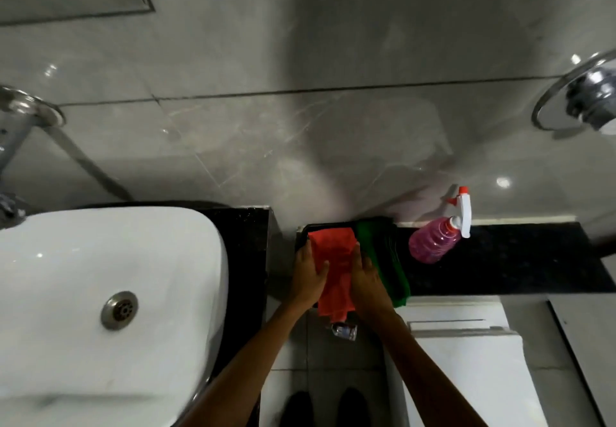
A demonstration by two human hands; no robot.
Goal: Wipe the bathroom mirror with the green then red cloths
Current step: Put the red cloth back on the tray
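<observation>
Though rumpled, red cloth [337, 278] long, bright.

The red cloth [333, 270], a rumpled long strip, lies along the left half of the black tray [325, 225] with its near end hanging past the tray's front edge, while the folded green cloth [388, 260] lies flat on the tray's right half, touching it.
</observation>
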